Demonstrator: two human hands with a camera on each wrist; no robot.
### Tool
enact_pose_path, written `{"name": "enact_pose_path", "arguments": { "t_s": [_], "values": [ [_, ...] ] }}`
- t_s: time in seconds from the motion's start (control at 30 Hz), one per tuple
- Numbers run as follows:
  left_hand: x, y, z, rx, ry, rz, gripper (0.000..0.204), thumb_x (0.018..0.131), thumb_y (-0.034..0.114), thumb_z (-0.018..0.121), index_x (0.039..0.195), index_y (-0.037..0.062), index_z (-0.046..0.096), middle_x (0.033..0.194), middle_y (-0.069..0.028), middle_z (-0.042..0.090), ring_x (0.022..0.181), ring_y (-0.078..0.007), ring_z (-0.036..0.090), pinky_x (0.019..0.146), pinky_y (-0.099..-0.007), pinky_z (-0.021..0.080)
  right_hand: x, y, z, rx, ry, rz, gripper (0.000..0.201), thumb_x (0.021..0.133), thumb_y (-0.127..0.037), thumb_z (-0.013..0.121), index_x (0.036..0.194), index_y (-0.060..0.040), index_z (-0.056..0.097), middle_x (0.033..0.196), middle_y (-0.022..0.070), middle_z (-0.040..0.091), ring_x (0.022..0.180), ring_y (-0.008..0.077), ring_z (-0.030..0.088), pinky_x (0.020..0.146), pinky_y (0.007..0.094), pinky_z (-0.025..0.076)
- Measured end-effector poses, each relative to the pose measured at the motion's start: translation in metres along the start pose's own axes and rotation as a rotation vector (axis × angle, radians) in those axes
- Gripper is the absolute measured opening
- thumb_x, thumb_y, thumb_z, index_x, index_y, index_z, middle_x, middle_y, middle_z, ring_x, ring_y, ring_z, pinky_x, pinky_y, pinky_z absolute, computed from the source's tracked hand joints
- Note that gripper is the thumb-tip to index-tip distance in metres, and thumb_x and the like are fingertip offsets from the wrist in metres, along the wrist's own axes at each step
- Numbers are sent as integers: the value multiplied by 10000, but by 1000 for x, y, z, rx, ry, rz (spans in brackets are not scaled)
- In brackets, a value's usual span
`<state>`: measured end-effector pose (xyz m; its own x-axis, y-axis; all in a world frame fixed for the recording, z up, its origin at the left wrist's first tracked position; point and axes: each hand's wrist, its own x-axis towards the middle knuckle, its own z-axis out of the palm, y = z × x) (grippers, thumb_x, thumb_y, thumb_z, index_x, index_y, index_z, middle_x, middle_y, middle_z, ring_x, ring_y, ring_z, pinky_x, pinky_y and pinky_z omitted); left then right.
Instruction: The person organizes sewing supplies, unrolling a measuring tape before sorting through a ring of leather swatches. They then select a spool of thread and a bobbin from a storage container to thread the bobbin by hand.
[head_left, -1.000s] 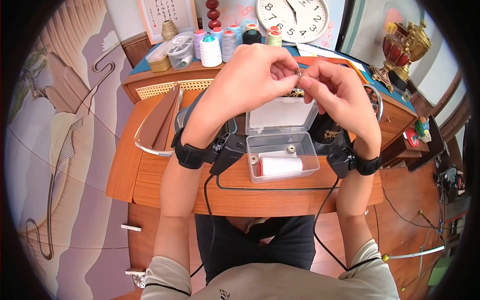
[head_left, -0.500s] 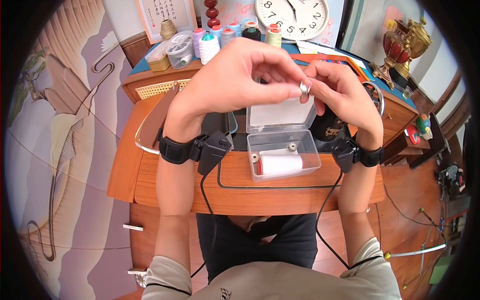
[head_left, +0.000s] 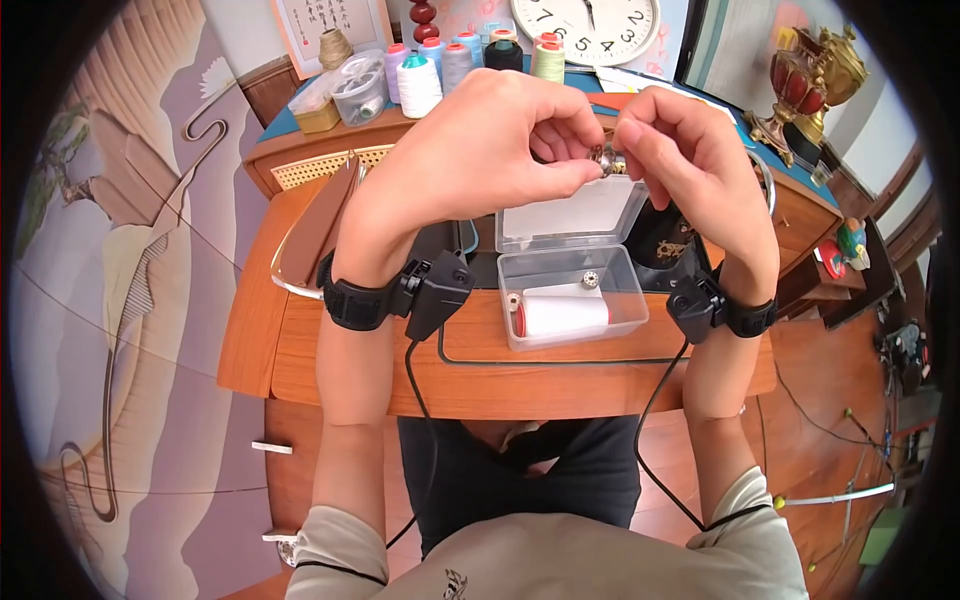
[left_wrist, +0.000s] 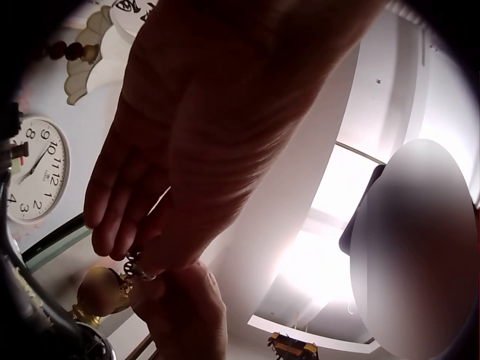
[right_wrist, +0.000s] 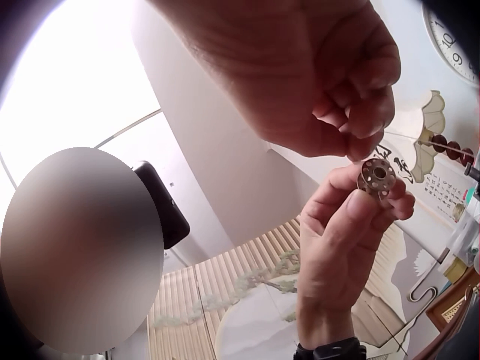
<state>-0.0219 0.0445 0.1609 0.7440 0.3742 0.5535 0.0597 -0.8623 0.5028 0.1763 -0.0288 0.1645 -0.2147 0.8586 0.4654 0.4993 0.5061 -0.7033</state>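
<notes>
In the head view my left hand (head_left: pixel 490 150) pinches a small metal bobbin (head_left: pixel 606 160) between thumb and fingers, above the open lid of a clear plastic box (head_left: pixel 630 322). The right wrist view shows the holes in the bobbin's (right_wrist: pixel 377 174) round face. My right hand (head_left: pixel 695 160) is close beside it, thumb and fingertips drawn together right at the bobbin's edge; no thread shows between them. Inside the box lie a white thread spool (head_left: pixel 565 318) and two more metal bobbins, one at the back (head_left: pixel 591 280) and one at the left (head_left: pixel 514 300).
Thread cones (head_left: pixel 420 90) stand along the blue-topped cabinet at the back, beside small clear tubs (head_left: pixel 358 88). A dark patterned object (head_left: pixel 660 240) sits right of the box lid. A brown bag-like item (head_left: pixel 315 235) lies left on the wooden table (head_left: pixel 300 370). Cables hang from both wrists.
The bobbin came lower and into plainer sight, held by the left hand. Since half a second ago, the right fingertips have risen slightly from beside it. The box and its contents stay put.
</notes>
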Motion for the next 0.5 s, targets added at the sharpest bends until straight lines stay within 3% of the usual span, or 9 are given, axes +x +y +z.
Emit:
{"name": "enact_pose_path", "arguments": {
  "t_s": [0.13, 0.2, 0.5],
  "values": [
    [-3, 10, 0, -3, -25, 64, 165, 786, 30, 688, 943, -17, 664, 833, -48, 668, 772, -107, 640, 721, -236, 525, 0, -2, -3, 99, 8, -13, 216, 947, -215, 518, 842, -32, 568, 634, -31, 530, 496, 16, 453, 434, 181, 351],
    [-2, 12, 1, 2, -14, 203, 183, 786, 3, 678, 967, -20, 665, 844, -53, 662, 776, -118, 642, 726, -243, 527, 2, 1, -6, 198, 2, -28, 235, 957, -234, 519, 828, -43, 562, 625, -33, 524, 470, 13, 423, 417, 176, 321],
    [-4, 14, -2, -29, 94, 278, 197, 792, -11, 677, 988, -31, 662, 900, -73, 653, 821, -132, 654, 732, -245, 534, 3, 3, -14, 447, 34, 20, 243, 964, -271, 516, 861, -59, 573, 573, -40, 485, 427, 12, 365, 396, 168, 270]
  ]
}}
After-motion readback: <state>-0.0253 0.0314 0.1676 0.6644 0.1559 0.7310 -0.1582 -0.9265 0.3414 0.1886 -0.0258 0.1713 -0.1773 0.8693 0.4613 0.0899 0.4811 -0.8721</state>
